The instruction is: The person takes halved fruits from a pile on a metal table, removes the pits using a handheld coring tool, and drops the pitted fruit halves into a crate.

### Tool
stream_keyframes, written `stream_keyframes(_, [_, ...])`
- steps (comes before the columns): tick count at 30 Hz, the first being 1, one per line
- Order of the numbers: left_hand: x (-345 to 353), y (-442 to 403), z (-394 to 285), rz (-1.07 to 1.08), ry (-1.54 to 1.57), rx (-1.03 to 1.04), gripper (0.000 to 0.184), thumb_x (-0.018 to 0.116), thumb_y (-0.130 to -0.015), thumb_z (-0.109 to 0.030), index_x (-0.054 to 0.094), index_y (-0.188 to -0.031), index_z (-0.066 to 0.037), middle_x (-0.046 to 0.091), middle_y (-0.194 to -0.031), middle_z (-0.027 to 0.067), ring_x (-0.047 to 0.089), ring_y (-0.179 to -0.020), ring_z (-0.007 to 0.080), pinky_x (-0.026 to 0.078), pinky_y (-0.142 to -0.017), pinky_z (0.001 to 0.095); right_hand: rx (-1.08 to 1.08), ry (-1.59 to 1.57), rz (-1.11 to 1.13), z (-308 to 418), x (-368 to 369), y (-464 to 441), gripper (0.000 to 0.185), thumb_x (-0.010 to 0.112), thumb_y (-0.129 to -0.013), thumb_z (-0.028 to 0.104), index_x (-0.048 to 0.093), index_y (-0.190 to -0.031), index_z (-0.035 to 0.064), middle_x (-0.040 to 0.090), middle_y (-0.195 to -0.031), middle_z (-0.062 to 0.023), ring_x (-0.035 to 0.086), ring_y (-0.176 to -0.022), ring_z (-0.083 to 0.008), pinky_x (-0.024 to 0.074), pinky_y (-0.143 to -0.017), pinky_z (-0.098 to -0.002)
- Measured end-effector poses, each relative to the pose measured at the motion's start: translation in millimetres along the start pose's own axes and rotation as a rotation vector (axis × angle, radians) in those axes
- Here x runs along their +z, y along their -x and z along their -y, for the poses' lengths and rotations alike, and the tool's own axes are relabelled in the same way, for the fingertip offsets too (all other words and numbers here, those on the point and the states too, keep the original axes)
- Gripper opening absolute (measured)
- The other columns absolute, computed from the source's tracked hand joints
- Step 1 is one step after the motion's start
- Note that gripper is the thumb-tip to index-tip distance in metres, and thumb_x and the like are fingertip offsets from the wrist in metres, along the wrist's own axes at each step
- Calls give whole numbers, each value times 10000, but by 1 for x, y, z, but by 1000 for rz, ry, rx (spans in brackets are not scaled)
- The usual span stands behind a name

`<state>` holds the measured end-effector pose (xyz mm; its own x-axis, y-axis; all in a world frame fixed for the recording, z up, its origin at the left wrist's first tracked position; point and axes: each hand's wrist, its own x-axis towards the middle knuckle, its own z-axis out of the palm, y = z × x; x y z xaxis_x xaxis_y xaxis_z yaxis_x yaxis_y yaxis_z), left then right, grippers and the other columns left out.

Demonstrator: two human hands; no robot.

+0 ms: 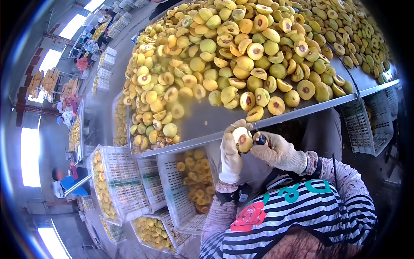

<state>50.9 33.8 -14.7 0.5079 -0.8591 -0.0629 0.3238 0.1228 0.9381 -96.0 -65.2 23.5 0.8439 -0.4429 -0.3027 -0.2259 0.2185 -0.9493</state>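
Note:
My left hand (230, 157), in a pale work glove, is closed around a peach half (242, 139). Its cut face shows a brown centre and is turned up. Close beside it, my gloved right hand (280, 152) grips a small tool with a black handle (260, 139); its working end is hidden or too small to make out. Both hands are just off the near edge of the metal table (207, 118). Heaped on that table are many yellow-green peach halves (254, 51), several with brown pits or pit hollows showing.
The table's raised metal rim (310, 108) runs in front of me. Below left stand plastic crates of peach halves (170, 172), with another crate (108, 185) beyond. A grey crate (366, 125) sits under the table at right. Farther left, a person in blue (71, 183) is visible.

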Motion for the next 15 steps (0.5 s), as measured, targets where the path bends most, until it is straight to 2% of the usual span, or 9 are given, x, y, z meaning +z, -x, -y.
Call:
stream_keyframes(2, [4, 1, 8, 48, -62, 27, 631, 416, -1046, -514, 476, -1378, 19, 623, -1224, 119, 613, -1073, 170, 482, -966, 305, -27, -31, -57, 5, -6, 0, 505, 716, -899, 410, 620, -1230, 41, 656, -876, -61, 601, -788, -144, 505, -744, -311])
stream_keyframes(4, [10, 3, 16, 100, -101, 59, 629, 414, -1052, -499, 457, -1398, 25, 591, -1273, 116, 576, -1155, 179, 434, -1040, 320, -34, 267, -137, 3, -3, -5, 522, 751, -858, 403, 609, -1200, 35, 693, -937, -108, 669, -852, -213, 526, -766, -335])
stream_keyframes(5, [10, 5, 18, 135, 26, 41, 594, 412, -1070, -417, 394, -1461, 30, 519, -1383, 107, 528, -1224, 183, 386, -1089, 329, -11, 299, -130, 7, -4, -6, 516, 754, -850, 398, 609, -1185, 33, 697, -942, -119, 676, -853, -221, 530, -764, -338])
stream_keyframes(6, [10, 5, 15, 157, -37, 69, 604, 384, -1072, -412, 360, -1485, 28, 496, -1415, 119, 524, -1228, 191, 381, -1092, 331, 11, 332, -118, 12, -8, -8, 511, 757, -843, 394, 608, -1170, 31, 700, -948, -131, 683, -855, -228, 534, -761, -341])
stream_keyframes(8, [9, 6, 4, 191, -167, 125, 626, 329, -1075, -404, 293, -1531, 24, 451, -1480, 143, 516, -1235, 207, 370, -1098, 335, 10, 205, -70, 4, -15, -11, 497, 759, -831, 386, 605, -1143, 30, 701, -940, -139, 692, -854, -235, 540, -755, -350])
stream_keyframes(12, [6, 21, 1, 136, -255, 32, 520, 405, -1059, -211, 337, -1518, 23, 518, -1430, 127, 567, -1197, 212, 439, -1023, 306, -12, 364, -69, 0, -15, -12, 409, 692, -872, 354, 596, -1098, 27, 703, -891, -128, 695, -837, -251, 543, -771, -364])
stream_keyframes(13, [3, 22, 6, 127, -303, 37, 496, 421, -1043, -140, 358, -1507, 24, 518, -1426, 128, 574, -1186, 220, 440, -1021, 315, 21, 425, -38, 3, -13, -12, 345, 653, -889, 327, 582, -1068, 40, 679, -849, -110, 685, -760, -215, 547, -677, -345])
stream_keyframes(14, [1, 24, 10, 118, -350, 43, 481, 437, -1027, -69, 379, -1496, 24, 518, -1421, 130, 582, -1175, 228, 442, -1019, 325, 98, 295, -5, 5, -14, -11, 290, 645, -892, 278, 576, -1056, 48, 653, -813, -86, 643, -695, -183, 524, -623, -316])
stream_keyframes(15, [0, 21, 15, 136, -442, 158, 477, 445, -1025, -66, 389, -1490, 24, 536, -1390, 127, 585, -1145, 217, 445, -1008, 319, 174, 166, 24, 8, -15, -10, 237, 637, -895, 229, 571, -1045, 57, 627, -777, -61, 600, -629, -151, 500, -568, -287])
